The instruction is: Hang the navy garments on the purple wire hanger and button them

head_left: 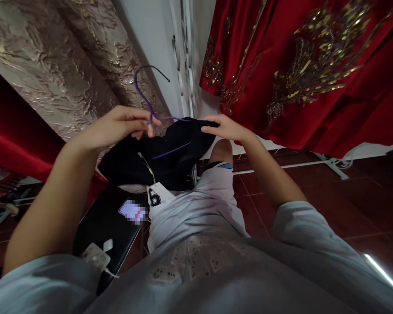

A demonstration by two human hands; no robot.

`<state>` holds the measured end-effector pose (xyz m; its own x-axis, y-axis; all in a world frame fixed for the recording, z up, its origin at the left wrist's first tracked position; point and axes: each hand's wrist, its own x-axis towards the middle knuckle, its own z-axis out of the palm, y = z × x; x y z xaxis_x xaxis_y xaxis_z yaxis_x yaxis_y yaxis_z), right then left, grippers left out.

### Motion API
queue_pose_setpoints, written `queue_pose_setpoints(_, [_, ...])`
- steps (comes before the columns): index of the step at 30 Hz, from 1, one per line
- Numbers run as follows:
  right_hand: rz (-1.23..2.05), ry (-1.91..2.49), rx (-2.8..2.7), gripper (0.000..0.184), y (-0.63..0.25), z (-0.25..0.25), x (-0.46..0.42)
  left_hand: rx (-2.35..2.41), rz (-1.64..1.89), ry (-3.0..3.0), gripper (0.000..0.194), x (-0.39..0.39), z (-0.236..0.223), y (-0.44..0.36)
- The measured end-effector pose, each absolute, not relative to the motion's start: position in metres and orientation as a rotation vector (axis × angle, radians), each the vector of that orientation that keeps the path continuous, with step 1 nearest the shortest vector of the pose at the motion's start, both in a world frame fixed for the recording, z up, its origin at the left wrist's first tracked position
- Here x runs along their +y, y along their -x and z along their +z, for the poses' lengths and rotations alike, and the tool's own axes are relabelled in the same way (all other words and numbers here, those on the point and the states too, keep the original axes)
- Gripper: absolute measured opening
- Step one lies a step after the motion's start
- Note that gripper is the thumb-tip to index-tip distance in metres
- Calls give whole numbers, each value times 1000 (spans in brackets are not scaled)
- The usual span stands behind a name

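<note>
A purple wire hanger [146,101] with a dark hook tip stands upright in front of me, its lower part inside a black garment [180,168]. My left hand [124,124] is closed, with its fingers around the hanger just below the hook. On the other side, my right hand [224,127] pinches the garment's shoulder edge between thumb and fingers, near the hanger's end. A white paper tag [163,195] dangles from the garment on a thin string and rests by my shorts. Another stretch of purple wire shows across the black cloth.
Red cloth with gold sequins [301,78] hangs at the right, and beige embossed fabric [85,56] at the left. A black bench [94,218] at lower left carries a phone [132,211] and a white charger [96,256]. A white rack foot [330,165] stands on the red tiled floor.
</note>
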<state>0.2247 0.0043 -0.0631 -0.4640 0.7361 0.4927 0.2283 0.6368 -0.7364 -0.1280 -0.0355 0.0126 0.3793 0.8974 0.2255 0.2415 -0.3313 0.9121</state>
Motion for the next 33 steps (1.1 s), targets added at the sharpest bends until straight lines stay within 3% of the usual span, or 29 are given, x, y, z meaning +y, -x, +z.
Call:
queue_pose_setpoints(2, [864,786,-1958,56,-226,-62,20,1015,1146,-2005,34,-15,16,133])
queue_pose_setpoints(5, [759,813,-1690,61,-232,-42,47,1049,1594,-2240,47,7,15,125])
queue_pose_setpoints(10, [678,827,-1487,52,-260,-4,81,1226,2154,-2500,30,1,-22,109])
queue_pose_setpoints(15, [559,755,-1276,54,-269,-11,89,1305,1900,-2602,15,-8,-99,103])
queue_pose_setpoints(20, [533,753,-1249,63,-259,-2,115,1283,1940,-2552,8,-4,-145,94])
queue_pose_setpoints(25, [581,691,-1056,57,-265,-7,96,1254,1763,-2440,17,-6,-145,73])
queue_pose_setpoints(31, [718,574,-801,31,-249,-60,35,1111,1848,-2148,59,-7,-139,27])
queue_pose_setpoints(33, [716,582,-784,30,-245,-70,25,1104,1927,-1988,51,-4,-139,15])
